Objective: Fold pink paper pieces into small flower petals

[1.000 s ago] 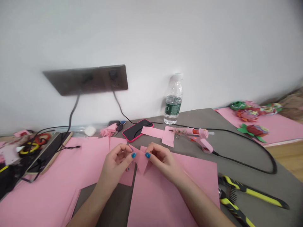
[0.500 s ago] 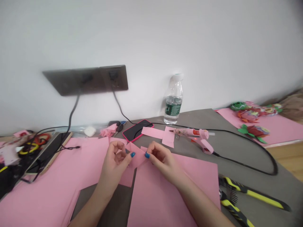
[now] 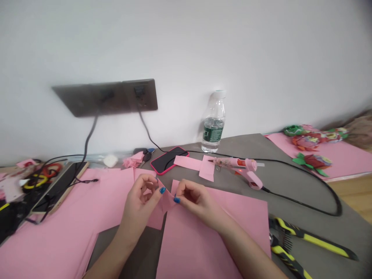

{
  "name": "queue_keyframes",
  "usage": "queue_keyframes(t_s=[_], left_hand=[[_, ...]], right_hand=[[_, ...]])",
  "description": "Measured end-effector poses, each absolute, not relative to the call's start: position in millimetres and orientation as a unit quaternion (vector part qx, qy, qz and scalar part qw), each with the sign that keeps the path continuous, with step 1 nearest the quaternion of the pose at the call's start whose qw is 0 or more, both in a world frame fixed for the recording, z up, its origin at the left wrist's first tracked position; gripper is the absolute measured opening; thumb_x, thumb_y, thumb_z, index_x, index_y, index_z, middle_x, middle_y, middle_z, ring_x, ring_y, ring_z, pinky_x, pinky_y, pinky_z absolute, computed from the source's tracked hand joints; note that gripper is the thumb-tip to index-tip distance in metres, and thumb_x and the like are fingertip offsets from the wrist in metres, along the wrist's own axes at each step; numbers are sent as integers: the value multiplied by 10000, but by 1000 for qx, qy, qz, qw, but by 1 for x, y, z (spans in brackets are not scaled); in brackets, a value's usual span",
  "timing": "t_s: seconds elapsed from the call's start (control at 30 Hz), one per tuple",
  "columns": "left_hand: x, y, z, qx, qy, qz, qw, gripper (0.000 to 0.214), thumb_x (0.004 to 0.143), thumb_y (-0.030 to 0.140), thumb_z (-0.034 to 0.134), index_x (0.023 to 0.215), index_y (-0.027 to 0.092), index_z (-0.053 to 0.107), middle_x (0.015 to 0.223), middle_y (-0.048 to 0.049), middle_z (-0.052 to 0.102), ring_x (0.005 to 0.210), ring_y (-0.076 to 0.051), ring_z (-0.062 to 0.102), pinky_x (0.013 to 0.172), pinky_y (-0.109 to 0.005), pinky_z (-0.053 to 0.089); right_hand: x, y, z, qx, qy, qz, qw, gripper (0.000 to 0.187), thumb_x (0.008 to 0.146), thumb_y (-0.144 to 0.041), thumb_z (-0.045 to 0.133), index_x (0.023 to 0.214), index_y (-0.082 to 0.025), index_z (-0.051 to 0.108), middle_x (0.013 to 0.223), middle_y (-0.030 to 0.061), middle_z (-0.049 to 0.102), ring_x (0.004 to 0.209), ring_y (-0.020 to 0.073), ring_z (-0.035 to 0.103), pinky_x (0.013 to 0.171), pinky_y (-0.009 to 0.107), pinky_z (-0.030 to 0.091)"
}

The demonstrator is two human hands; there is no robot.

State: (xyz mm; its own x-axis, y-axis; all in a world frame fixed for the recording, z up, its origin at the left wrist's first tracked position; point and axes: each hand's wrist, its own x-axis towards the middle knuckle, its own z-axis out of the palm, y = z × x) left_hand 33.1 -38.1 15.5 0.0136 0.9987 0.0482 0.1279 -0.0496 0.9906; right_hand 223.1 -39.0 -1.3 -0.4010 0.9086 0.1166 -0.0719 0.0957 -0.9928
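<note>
My left hand (image 3: 141, 198) and my right hand (image 3: 194, 200) pinch a small folded piece of pink paper (image 3: 166, 202) between their fingertips, just above the table. Their blue-painted nails nearly meet at the fold, and the fingers hide much of the piece. Large pink paper sheets (image 3: 209, 236) lie directly beneath both hands, and my forearms rest over them. A pink paper strip (image 3: 186, 162) lies just beyond my hands.
Beyond the paper lie a phone in a pink case (image 3: 166, 161) and a pink glue gun (image 3: 244, 168) with a black cord. A water bottle (image 3: 213, 124) stands by the wall. Yellow-handled tools (image 3: 308, 238) lie at right, paper flowers (image 3: 312, 161) at far right.
My right hand has shifted down and to the left. The pink paper piece sits lower between my hands and shows less of its surface.
</note>
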Motion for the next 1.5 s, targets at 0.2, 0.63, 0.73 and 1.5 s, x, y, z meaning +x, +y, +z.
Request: queue_keyframes(t_s=[0.2,0.63,0.73,1.5], left_hand=[[33,-38,18,516,514,462,507,233,784,375,717,782,202,560,683,35,529,584,-107,461,490,-181,367],[40,-44,21,456,441,526,566,396,829,400,713,664,202,412,611,80,335,543,-86,299,502,-169,287],[40,-45,20,448,430,541,567,392,834,402,707,673,204,410,617,79,349,547,-85,320,517,-167,312],[38,-45,24,590,476,394,519,171,908,335,552,889,182,625,658,31,579,579,-121,601,571,-216,519]], right_hand=[[222,-41,0,-342,-611,572,428,255,920,-390,597,766,-203,518,745,-6,487,677,141,432,621,265,346],[221,-39,0,-337,-549,603,471,332,860,-490,661,926,-219,481,816,-2,529,730,148,509,667,265,413],[220,-39,-1,-325,-543,624,459,380,829,-466,708,1004,-239,458,835,0,567,765,164,544,693,279,428],[223,-37,-1,-336,-532,599,495,222,920,-372,615,827,-192,524,770,-3,536,677,125,461,608,245,331]])
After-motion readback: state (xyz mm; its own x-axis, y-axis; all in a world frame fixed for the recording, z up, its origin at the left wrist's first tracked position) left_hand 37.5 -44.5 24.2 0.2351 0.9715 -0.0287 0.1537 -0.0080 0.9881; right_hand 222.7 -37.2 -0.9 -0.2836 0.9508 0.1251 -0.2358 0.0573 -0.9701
